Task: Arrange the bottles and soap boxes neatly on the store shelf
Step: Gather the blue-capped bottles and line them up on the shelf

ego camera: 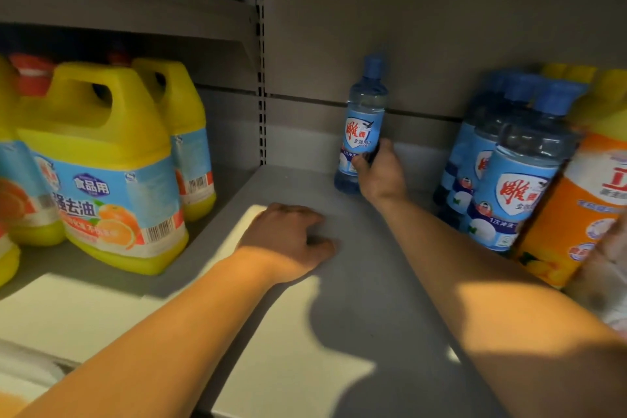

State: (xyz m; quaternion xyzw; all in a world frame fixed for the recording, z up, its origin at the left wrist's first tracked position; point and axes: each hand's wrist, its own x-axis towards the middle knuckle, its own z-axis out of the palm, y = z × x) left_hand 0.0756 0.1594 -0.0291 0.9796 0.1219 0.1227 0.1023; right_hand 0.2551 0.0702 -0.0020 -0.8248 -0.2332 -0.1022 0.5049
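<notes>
I am in a shop. Before me a grey metal shelf (339, 282) with a slotted upright (260, 78) carries barcoded yellow detergent jugs (112, 163) and rows of identical blue bottles (509, 180).

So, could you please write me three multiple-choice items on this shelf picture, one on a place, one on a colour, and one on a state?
1. Where does the single blue bottle stand?
A. at the back of the shelf, by the rear panel
B. at the front edge
C. on the shelf above

2. What colour are the handled jugs on the left?
A. green
B. yellow
C. white

3. What is the left hand doing?
A. gripping a jug
B. resting on the shelf, holding nothing
C. holding a soap box

Answers: 1 A, the bottle stands against the rear panel, gripped by the right hand; 2 B, their bodies and handles are yellow; 3 B, it lies on the bare shelf with loosely curled fingers.
</notes>
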